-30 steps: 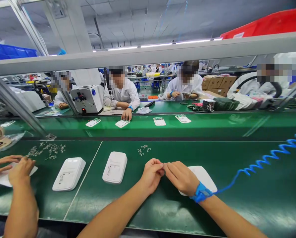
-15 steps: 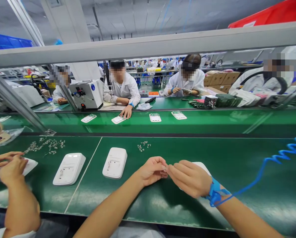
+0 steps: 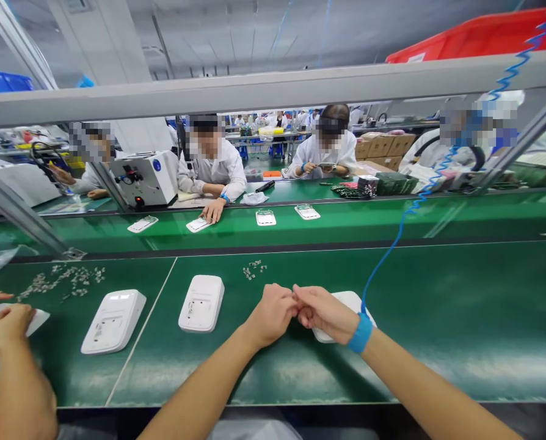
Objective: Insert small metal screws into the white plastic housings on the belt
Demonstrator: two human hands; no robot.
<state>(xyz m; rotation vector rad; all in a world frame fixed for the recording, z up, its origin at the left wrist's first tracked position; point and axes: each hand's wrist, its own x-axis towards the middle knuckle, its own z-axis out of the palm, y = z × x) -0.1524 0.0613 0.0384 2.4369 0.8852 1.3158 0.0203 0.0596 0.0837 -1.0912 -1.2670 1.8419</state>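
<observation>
Blue wristband [image 3: 360, 333] on right wrist; right hand [image 3: 330, 313] and left hand [image 3: 273, 313] meet at pinched fingertips, any held item too hidden to tell. White housing [image 3: 346, 300] lies partly beneath the right hand on the green bench [image 3: 447, 318]; small metal parts [image 3: 249, 273] sit beyond the left hand.

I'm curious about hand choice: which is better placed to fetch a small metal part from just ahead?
Left, I'd judge: the left hand is nearer those small metal parts; the right hand is farther off, partly over a white casing.
</observation>
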